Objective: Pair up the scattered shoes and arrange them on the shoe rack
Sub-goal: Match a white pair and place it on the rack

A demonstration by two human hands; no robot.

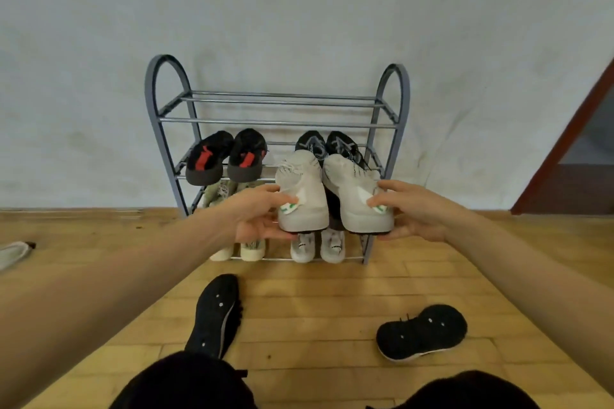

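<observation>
Frame centre, your left hand (255, 219) gripping one white sneaker (300, 206), your right hand (418, 212) gripping its mate (352, 199), shoe rack (275, 124) behind.

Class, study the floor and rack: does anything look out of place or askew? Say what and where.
One black shoe and a second black shoe lie apart on the floor before the shoe rack, soles showing, pointing different ways. A pale shoe lies alone at the left edge.

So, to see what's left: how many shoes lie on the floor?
3: a black shoe by a knee, a second black shoe further right, a pale shoe at far left. More may be hidden.
</observation>
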